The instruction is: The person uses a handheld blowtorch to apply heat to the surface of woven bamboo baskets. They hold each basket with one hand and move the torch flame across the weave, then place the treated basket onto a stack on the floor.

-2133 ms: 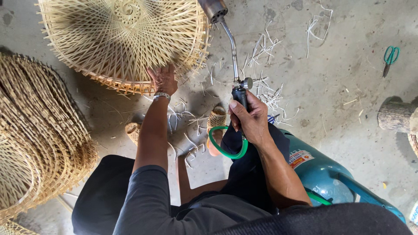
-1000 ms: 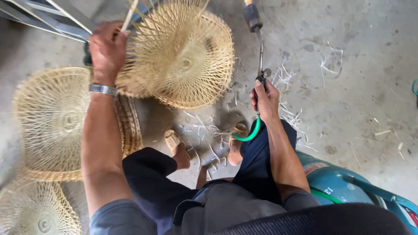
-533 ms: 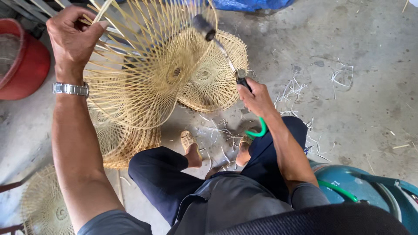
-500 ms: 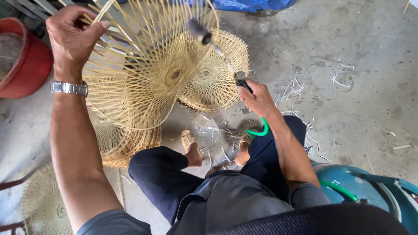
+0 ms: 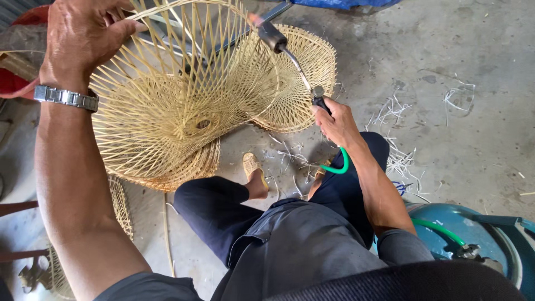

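My left hand (image 5: 83, 42), with a metal watch on its wrist, grips the rim of a woven bamboo basket frame (image 5: 184, 106) and holds it raised and tilted in front of me. My right hand (image 5: 334, 122) is closed on the handle of a gas torch (image 5: 284, 47). The torch's nozzle points up and left at the basket's upper rim, where a small flame shows. A green hose (image 5: 339, 166) runs from the torch handle down past my knee.
A second woven basket (image 5: 309, 78) lies on the concrete floor behind the torch. More baskets (image 5: 120, 206) are stacked at the left. A teal gas cylinder (image 5: 473, 239) stands at the lower right. Bamboo shavings (image 5: 401, 111) litter the floor. My legs are crossed below.
My left hand lifted a basket off the floor and raised it to the upper left. The torch in my right hand swung up to the basket's rim.
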